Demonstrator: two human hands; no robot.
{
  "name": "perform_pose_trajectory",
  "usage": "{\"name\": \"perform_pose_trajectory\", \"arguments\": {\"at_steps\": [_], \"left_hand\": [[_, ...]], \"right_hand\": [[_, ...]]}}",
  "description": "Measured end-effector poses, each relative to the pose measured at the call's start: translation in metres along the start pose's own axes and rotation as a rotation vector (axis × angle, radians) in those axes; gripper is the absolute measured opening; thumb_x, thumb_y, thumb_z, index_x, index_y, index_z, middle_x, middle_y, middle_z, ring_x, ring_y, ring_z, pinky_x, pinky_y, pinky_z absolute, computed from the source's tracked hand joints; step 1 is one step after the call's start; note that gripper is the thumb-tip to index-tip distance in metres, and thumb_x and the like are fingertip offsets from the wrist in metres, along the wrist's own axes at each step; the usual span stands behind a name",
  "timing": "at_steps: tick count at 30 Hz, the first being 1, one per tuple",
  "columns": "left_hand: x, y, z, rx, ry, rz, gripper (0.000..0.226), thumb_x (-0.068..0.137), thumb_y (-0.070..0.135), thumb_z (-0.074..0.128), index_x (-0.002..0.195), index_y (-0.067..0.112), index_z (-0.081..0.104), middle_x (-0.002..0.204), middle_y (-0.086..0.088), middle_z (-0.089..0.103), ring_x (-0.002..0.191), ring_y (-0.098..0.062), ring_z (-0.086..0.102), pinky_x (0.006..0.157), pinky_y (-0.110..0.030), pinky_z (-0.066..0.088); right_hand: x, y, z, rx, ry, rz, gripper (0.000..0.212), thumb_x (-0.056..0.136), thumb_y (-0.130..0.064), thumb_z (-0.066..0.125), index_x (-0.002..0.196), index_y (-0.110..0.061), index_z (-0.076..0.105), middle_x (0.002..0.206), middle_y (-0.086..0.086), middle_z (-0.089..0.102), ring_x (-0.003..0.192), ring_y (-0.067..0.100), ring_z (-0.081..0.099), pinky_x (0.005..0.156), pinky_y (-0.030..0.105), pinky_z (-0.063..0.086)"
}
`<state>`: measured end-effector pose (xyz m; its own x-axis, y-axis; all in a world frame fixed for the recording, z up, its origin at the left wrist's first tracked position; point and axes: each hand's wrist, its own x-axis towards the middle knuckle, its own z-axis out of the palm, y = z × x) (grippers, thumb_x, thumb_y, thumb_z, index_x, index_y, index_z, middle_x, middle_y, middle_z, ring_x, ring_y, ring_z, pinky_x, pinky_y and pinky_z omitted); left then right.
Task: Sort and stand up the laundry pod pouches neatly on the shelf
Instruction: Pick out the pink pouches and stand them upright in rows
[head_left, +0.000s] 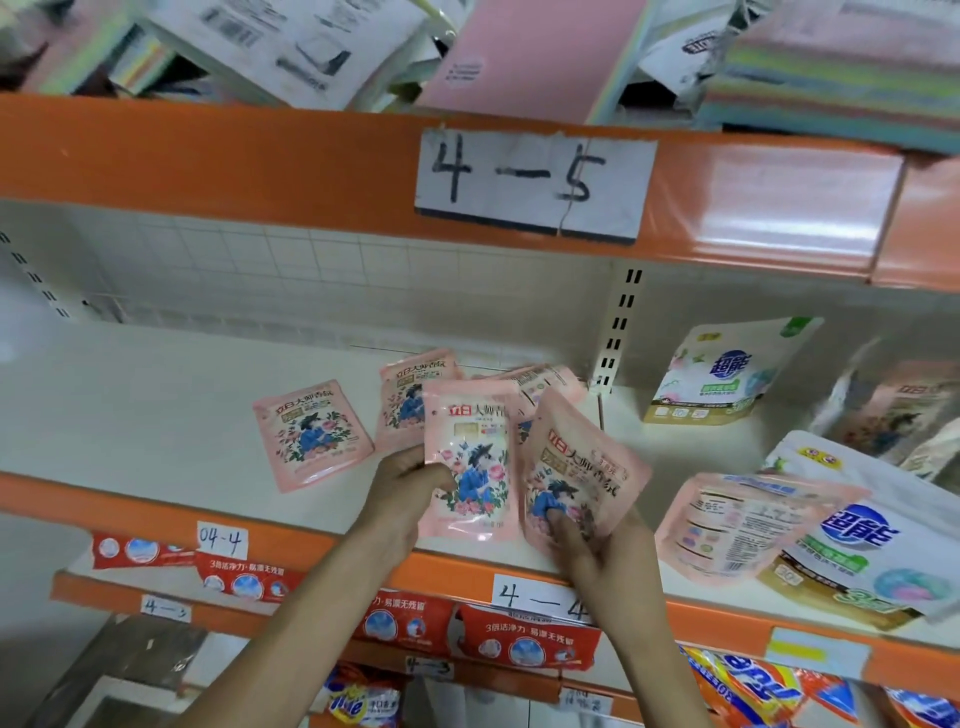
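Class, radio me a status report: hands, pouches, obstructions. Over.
Left hand grips one pink floral plastic pouch; right hand grips second pink pouch. Third pink pouch flat on white shelf. Toppled white pouch crowds right.

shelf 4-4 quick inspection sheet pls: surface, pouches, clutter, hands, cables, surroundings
surface: white shelf with an orange front edge, tagged by the 4-4 label.
job's things: upright pink pouch and tilted pink pouch are held; flat pink pouch lies to the left; pink pile lies behind.
clutter: standing white pouch leans at the right; lying white pouch partly covers a face-down pink pouch.
hands: left hand grips the upright pouch; right hand grips the tilted one, thumb on its front.
cables: nothing seen.
surroundings: paper stacks above; red packs below.
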<state>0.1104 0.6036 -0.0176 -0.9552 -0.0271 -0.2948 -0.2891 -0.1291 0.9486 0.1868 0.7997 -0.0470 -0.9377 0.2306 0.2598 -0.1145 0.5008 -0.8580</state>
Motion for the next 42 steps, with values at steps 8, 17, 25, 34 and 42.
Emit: {"name": "perform_pose_trajectory", "arguments": {"at_steps": [8, 17, 25, 34, 42], "left_hand": [[-0.005, -0.005, -0.001, 0.100, -0.066, 0.310, 0.042, 0.083, -0.014, 0.059, 0.103, 0.021, 0.069, 0.096, 0.012, 0.075, 0.093, -0.007, 0.070, 0.070, -0.017, 0.054], [-0.011, -0.019, -0.023, 0.349, -0.134, 0.322, 0.037, 0.086, 0.005, 0.068, 0.119, 0.020, 0.059, 0.111, 0.011, 0.070, 0.101, -0.002, 0.066, 0.081, -0.017, 0.053], [-0.013, -0.022, -0.029, 0.411, -0.130, 0.292, 0.038, 0.087, 0.013, 0.068, 0.121, 0.026, 0.058, 0.112, 0.009, 0.070, 0.102, -0.006, 0.065, 0.089, -0.027, 0.052], [-0.008, -0.009, -0.058, 0.401, -0.022, 0.307, 0.057, 0.079, -0.024, 0.045, 0.104, 0.024, 0.063, 0.105, 0.006, 0.069, 0.103, -0.007, 0.062, 0.090, -0.025, 0.052], [0.054, 0.010, -0.130, 0.778, 0.603, 0.338, 0.017, 0.081, 0.007, 0.057, 0.093, 0.014, 0.066, 0.103, -0.011, 0.067, 0.088, -0.027, 0.064, 0.070, -0.031, 0.050]], "right_hand": [[0.009, 0.008, 0.009, -0.040, 0.119, -0.057, 0.030, 0.093, -0.022, 0.061, 0.122, -0.012, 0.061, 0.111, 0.002, 0.061, 0.100, 0.011, 0.058, 0.078, 0.008, 0.043], [0.010, 0.020, 0.012, -0.011, 0.119, -0.004, 0.039, 0.089, -0.047, 0.055, 0.118, -0.022, 0.058, 0.108, -0.001, 0.063, 0.100, 0.011, 0.059, 0.077, 0.024, 0.049], [0.009, 0.024, 0.011, 0.001, 0.067, 0.051, 0.049, 0.081, -0.052, 0.055, 0.116, -0.018, 0.059, 0.103, -0.002, 0.066, 0.090, 0.001, 0.059, 0.065, 0.010, 0.041], [0.008, 0.026, 0.011, -0.013, 0.065, 0.060, 0.027, 0.088, -0.030, 0.065, 0.110, -0.016, 0.059, 0.099, 0.002, 0.065, 0.084, 0.001, 0.056, 0.061, 0.014, 0.040], [0.008, 0.023, 0.010, 0.028, 0.051, 0.088, 0.026, 0.088, -0.025, 0.066, 0.111, -0.016, 0.058, 0.098, -0.003, 0.065, 0.082, -0.011, 0.057, 0.058, 0.004, 0.041]]}}
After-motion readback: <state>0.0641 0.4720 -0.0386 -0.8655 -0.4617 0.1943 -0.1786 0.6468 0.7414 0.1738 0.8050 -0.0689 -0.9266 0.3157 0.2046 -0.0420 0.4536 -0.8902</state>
